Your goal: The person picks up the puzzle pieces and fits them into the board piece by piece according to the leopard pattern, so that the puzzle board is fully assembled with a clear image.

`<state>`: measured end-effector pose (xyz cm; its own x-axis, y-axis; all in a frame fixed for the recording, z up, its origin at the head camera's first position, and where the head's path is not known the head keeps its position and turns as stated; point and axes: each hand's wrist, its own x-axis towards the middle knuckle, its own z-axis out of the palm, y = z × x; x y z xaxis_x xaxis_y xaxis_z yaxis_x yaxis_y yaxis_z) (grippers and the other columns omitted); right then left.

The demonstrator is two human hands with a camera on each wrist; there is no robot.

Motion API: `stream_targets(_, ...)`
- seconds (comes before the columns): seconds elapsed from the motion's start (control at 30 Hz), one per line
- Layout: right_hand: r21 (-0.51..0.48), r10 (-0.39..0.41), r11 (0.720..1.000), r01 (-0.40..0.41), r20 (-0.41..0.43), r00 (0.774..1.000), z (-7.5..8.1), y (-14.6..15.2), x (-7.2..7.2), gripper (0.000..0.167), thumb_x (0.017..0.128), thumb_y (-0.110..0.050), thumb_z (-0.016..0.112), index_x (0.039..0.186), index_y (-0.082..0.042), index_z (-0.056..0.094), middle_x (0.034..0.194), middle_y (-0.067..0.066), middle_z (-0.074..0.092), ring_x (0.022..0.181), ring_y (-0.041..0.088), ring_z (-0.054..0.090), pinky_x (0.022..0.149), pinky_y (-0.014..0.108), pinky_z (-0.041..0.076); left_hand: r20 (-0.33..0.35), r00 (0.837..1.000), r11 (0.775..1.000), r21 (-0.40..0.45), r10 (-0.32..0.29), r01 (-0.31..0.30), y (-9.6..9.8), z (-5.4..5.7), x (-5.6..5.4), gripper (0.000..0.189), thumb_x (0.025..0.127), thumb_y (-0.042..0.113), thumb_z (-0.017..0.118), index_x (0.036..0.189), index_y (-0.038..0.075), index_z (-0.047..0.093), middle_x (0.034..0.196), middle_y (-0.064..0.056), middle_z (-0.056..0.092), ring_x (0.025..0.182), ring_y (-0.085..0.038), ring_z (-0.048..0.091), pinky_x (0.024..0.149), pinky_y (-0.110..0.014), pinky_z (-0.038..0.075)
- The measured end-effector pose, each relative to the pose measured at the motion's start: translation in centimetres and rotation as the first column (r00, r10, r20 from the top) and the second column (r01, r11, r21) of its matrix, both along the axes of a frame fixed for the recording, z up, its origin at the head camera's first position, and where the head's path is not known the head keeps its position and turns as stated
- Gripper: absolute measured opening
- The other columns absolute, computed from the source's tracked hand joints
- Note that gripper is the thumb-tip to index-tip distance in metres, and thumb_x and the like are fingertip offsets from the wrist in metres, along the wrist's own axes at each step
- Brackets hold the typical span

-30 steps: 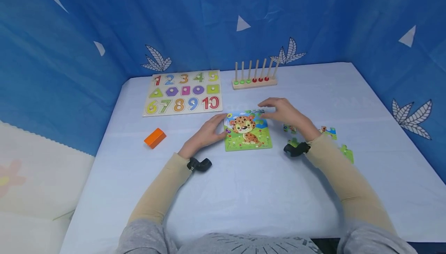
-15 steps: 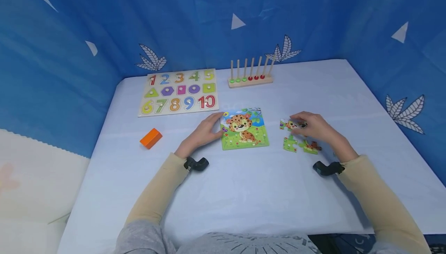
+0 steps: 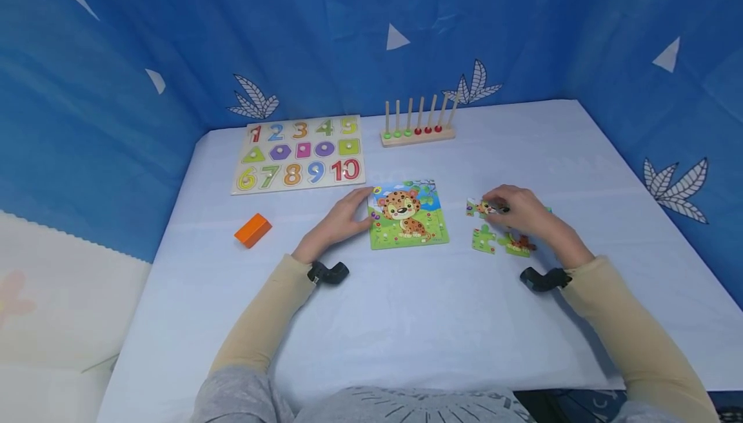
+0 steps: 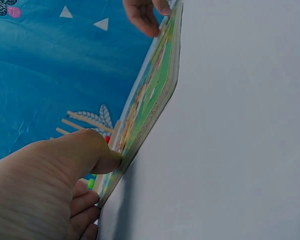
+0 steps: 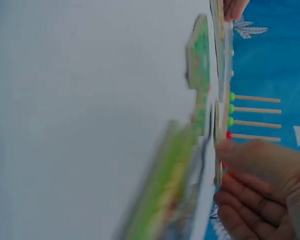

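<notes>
A square leopard puzzle board (image 3: 409, 213) lies flat on the table in the head view. Along its left edge rests my left hand (image 3: 342, 220), thumb and fingers spread and relaxed. The left wrist view shows that thumb touching the board's rim. Farther right, my right hand (image 3: 519, 210) pinches a puzzle piece (image 3: 477, 207) with leopard print, partly hidden by the fingers. In the right wrist view, the thumb (image 5: 255, 157) presses one side of a piece (image 5: 218, 172), with fingers behind. A green piece (image 3: 484, 240) and another piece (image 3: 516, 246) lie just below the hand.
Behind the board stand a wooden rack (image 3: 418, 137) with upright pegs and a number puzzle board (image 3: 298, 154). An orange block (image 3: 253, 230) lies at the left. Part of another piece (image 3: 549, 209) shows behind my right wrist. Blue curtains border the table.
My right hand has moved from above the leopard board to the loose pieces on the right and now pinches a puzzle piece. The left hand has stayed at the board's left edge.
</notes>
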<state>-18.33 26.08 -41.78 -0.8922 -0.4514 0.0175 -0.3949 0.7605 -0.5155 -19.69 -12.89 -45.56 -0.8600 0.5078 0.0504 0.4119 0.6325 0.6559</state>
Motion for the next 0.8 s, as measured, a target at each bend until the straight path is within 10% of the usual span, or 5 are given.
stream_targets(0.23,-0.04,0.117,0.992,-0.117,0.007,0.993,1.9,-5.8,-0.7,0.039,0.082,-0.014,0.073,0.117,0.0,0.062,0.113,0.014,0.061,0.108,0.033,0.055,0.091,0.05,0.046,-0.008,1.0,1.0,-0.004,0.0,0.0,0.0,-0.3,-0.1,0.072,0.084,0.021,0.065,0.145,0.002,0.031,0.148,-0.015,0.033,0.136,-0.029,0.029,0.113,-0.039,0.022)
stream_targets(0.47,-0.073,0.288,0.955,-0.289,-0.025,0.957,1.1,-12.9,-2.0,0.037,0.082,-0.017,0.072,0.115,-0.001,0.064,0.109,0.01,0.064,0.105,0.029,0.057,0.091,0.045,0.047,-0.015,1.0,1.0,0.021,-0.022,0.022,0.1,-0.4,-0.2,0.071,0.085,0.02,0.065,0.145,0.002,0.032,0.147,-0.015,0.034,0.136,-0.029,0.03,0.113,-0.038,0.022)
stream_targets(0.8,-0.027,0.324,0.945,-0.325,-0.023,0.946,-0.3,-15.9,-3.1,0.036,0.081,-0.016,0.074,0.113,-0.002,0.065,0.103,0.006,0.063,0.092,0.019,0.058,0.079,0.036,0.05,-0.014,1.0,1.0,-0.011,-0.01,0.01,-0.1,0.0,-0.1,0.07,0.086,0.021,0.063,0.146,0.002,0.031,0.147,-0.015,0.034,0.136,-0.028,0.029,0.113,-0.035,0.022)
